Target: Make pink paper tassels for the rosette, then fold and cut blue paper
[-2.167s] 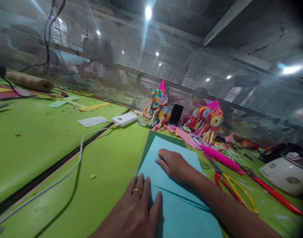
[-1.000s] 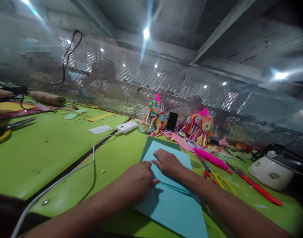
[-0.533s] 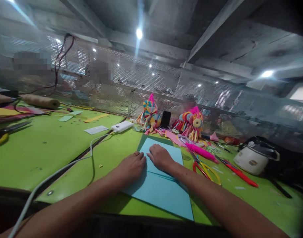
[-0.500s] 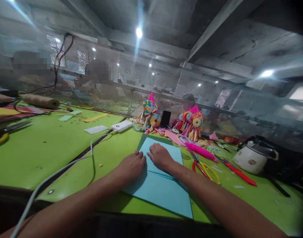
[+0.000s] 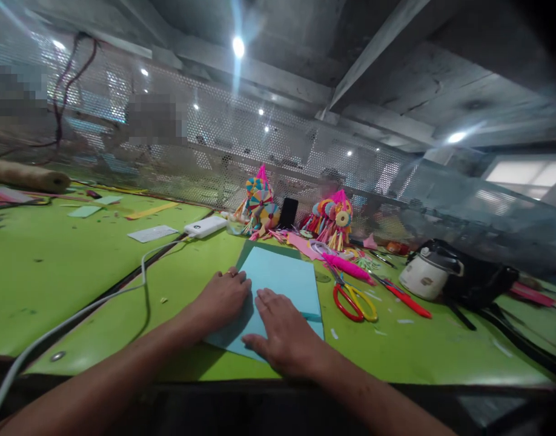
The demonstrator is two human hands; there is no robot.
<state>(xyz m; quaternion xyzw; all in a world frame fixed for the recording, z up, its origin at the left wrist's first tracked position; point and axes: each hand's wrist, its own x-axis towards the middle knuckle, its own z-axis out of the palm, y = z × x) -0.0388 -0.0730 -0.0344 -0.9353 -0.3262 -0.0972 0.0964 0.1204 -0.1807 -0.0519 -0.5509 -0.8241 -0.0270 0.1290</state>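
A light blue paper (image 5: 284, 272) lies on the green table, with a folded layer whose edge crosses it near the middle. A dark green sheet (image 5: 245, 253) shows under its far left side. My left hand (image 5: 226, 297) rests on the paper's left edge, its fingers slightly bent and apart from the thumb side. Flat over the near part of the paper is my right hand (image 5: 284, 333), fingers stretched and thumb spread out. It covers the near right corner. Red-and-yellow-handled scissors (image 5: 354, 301) lie to the right of the paper.
Red pliers-like handles (image 5: 407, 300), a pink roll (image 5: 348, 267) and a white-and-black pot (image 5: 426, 274) stand or lie at right. Colourful tasselled ornaments (image 5: 262, 200) and a phone (image 5: 288, 213) are behind. A white power bank (image 5: 206, 227) trails a cable (image 5: 144, 263) at left.
My right hand has come back from the far part of the paper to the near part and flattened out. My left hand stays at the left edge. The view has shifted rightward.
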